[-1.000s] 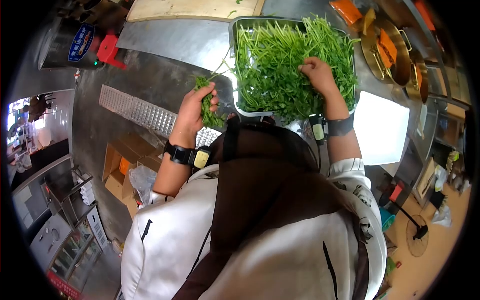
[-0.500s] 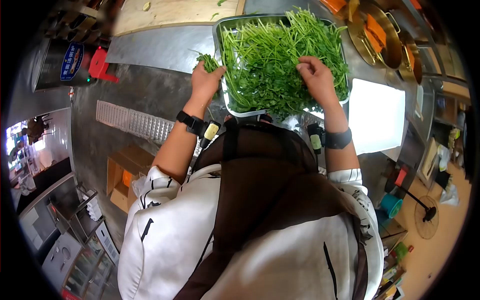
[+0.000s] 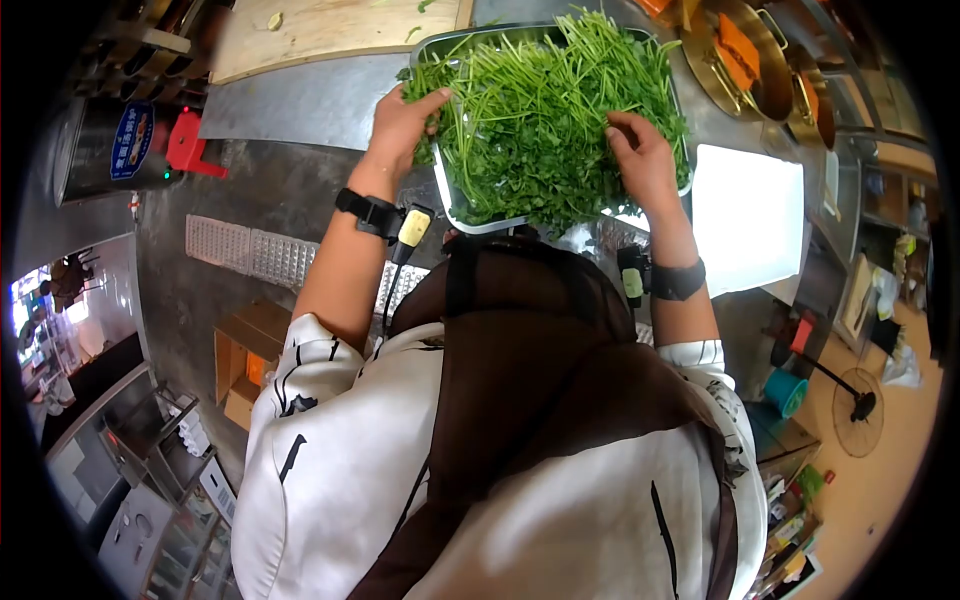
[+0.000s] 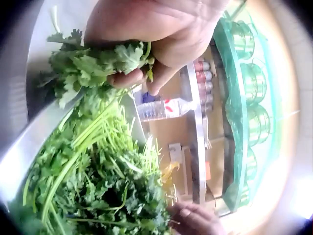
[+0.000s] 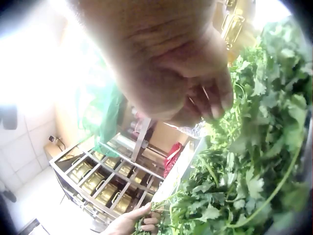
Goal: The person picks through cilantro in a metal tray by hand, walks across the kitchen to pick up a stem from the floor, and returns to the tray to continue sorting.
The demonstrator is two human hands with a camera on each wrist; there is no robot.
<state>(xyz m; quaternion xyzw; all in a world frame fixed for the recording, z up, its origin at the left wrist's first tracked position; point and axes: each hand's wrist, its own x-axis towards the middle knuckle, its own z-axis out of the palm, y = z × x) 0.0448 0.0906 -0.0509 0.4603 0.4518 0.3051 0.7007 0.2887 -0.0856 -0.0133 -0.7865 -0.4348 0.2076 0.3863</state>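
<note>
Tray [image 3: 452, 200]: set in front of the person, its left wall left bare.
Leafy herbs [image 3: 560, 150]: heaped in the tray, stems laid mostly toward the far side, leaves gathered toward the near side and hung over the near rim.
Left hand [image 3: 402, 128]: held at the tray's left edge; a herb bunch [image 4: 93, 63] is gripped between thumb and bent fingers.
Right hand [image 3: 645, 165]: held over the right part of the heap, fingers loosely bent, nothing seen gripped; whether leaves are touched by the fingertips cannot be told.
Far left: wooden board [image 3: 330, 35] seen just beyond a strip of metal counter [image 3: 290, 110].
Right: white panel [image 3: 748, 220] placed just beside the tray.
Far right: orange packet [image 3: 738, 55] contained in a brass pan [image 3: 775, 95].
</note>
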